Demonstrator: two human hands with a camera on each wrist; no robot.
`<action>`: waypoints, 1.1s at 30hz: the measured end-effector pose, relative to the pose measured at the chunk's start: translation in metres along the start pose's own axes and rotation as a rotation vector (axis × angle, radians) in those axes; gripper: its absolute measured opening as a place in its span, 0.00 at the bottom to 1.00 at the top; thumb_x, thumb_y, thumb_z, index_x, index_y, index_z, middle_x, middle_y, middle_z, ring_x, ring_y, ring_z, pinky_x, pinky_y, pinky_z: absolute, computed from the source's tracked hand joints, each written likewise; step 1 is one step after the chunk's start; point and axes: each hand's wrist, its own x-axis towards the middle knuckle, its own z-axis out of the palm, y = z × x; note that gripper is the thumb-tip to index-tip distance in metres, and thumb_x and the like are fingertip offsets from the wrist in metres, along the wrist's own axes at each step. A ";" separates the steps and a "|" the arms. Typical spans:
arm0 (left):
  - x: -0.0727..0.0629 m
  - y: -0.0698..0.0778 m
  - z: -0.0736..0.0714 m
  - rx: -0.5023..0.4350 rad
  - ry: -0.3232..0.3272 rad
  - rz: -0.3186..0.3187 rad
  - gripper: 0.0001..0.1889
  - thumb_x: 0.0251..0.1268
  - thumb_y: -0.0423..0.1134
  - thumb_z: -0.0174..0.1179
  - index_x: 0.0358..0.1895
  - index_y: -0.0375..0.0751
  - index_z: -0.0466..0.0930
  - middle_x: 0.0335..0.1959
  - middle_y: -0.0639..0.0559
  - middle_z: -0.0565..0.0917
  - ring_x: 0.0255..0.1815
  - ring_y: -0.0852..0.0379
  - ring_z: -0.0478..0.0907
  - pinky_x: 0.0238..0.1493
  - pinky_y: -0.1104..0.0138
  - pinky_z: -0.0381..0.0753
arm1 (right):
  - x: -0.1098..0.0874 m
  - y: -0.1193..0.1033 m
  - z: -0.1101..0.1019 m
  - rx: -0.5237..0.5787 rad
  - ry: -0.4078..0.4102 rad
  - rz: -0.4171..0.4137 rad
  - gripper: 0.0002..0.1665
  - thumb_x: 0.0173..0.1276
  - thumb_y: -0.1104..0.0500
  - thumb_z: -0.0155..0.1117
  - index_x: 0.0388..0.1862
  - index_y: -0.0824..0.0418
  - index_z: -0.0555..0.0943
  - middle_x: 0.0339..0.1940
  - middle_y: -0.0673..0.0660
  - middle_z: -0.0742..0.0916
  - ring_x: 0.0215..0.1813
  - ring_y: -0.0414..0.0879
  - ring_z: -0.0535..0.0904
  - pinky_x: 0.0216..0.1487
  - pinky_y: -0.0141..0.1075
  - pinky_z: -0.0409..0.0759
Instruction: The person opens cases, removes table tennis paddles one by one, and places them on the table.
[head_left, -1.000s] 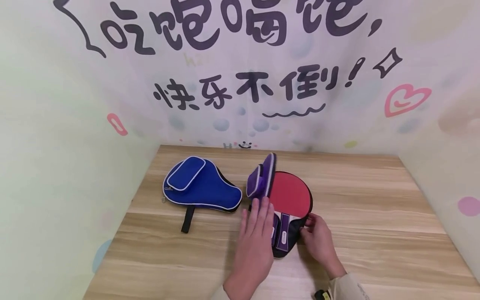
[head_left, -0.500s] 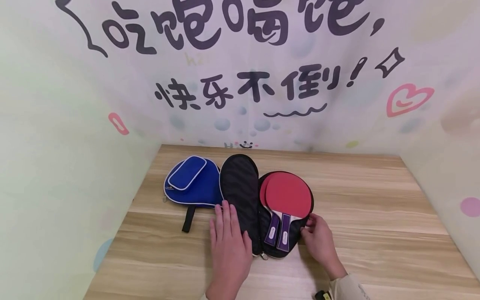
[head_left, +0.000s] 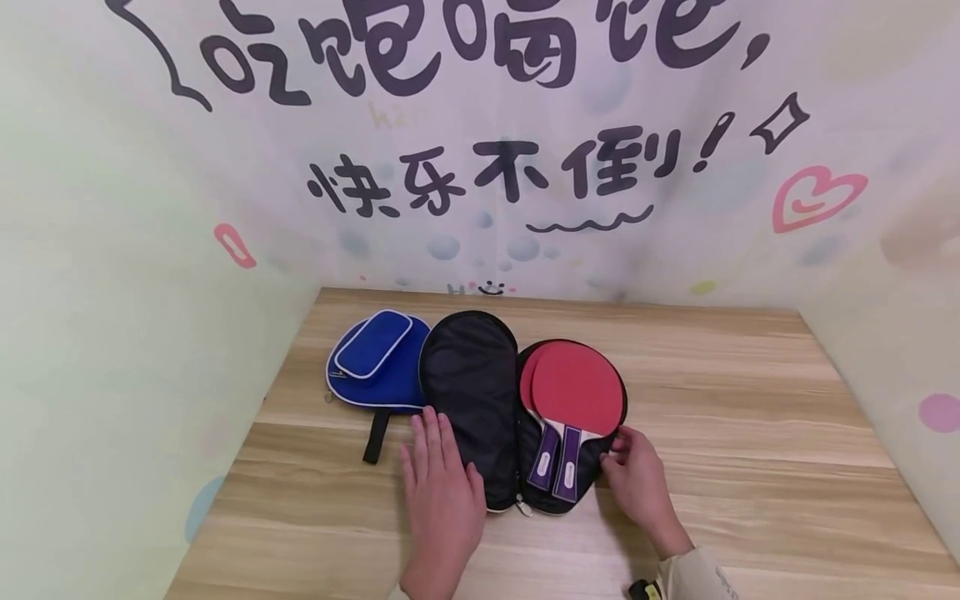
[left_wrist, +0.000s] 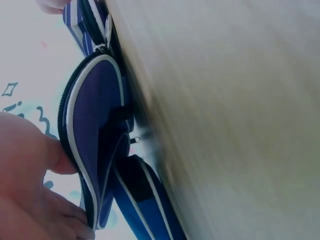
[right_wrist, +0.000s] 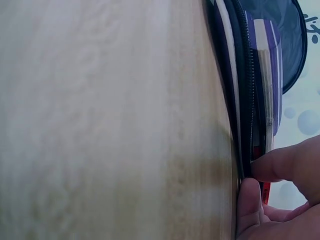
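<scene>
A purple table tennis paddle case lies unfolded in the head view, its black-lined lid (head_left: 468, 400) to the left. Two red paddles (head_left: 577, 387) with purple handles overlap in the right half. My left hand (head_left: 445, 508), fingers straight, rests on the lid's lower left edge. In the left wrist view, the lid's purple outside (left_wrist: 90, 120) stands a little off the table along its white piping. My right hand (head_left: 641, 487) pinches the case's right edge beside the handles; in the right wrist view, thumb and finger meet at the zipper edge (right_wrist: 248, 90).
Partly under the lid lies a blue paddle case (head_left: 408, 375) with white piping and a black strap (head_left: 377, 435). A zipper pull (head_left: 522, 505) sits at the fold's lower end. Behind the wooden table (head_left: 750, 467) rises a printed wall (head_left: 495, 242).
My left hand has swung the purple case's lid over to the left, uncovering both paddles and overlapping the blue case. The right hand has kept its place at the edge.
</scene>
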 end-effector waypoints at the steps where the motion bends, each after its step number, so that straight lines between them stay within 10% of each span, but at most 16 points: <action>1: 0.001 -0.001 0.000 0.002 -0.010 -0.001 0.42 0.69 0.44 0.60 0.81 0.32 0.52 0.84 0.38 0.51 0.86 0.39 0.46 0.79 0.39 0.55 | 0.000 0.000 0.000 -0.003 0.001 0.002 0.33 0.65 0.71 0.63 0.67 0.82 0.66 0.49 0.72 0.83 0.48 0.57 0.85 0.44 0.36 0.86; 21: 0.004 -0.004 -0.003 0.038 -0.111 -0.016 0.43 0.70 0.50 0.60 0.80 0.30 0.53 0.84 0.36 0.51 0.86 0.39 0.45 0.80 0.38 0.53 | -0.007 -0.010 0.004 0.005 0.078 0.057 0.31 0.68 0.63 0.66 0.65 0.78 0.71 0.35 0.60 0.82 0.32 0.42 0.77 0.35 0.29 0.75; 33: 0.005 -0.004 -0.003 0.048 -0.129 -0.020 0.44 0.70 0.51 0.61 0.80 0.30 0.52 0.84 0.36 0.50 0.86 0.39 0.43 0.80 0.38 0.52 | -0.027 -0.032 0.025 0.003 -0.004 0.043 0.25 0.70 0.47 0.69 0.46 0.69 0.78 0.30 0.56 0.81 0.30 0.41 0.73 0.31 0.30 0.73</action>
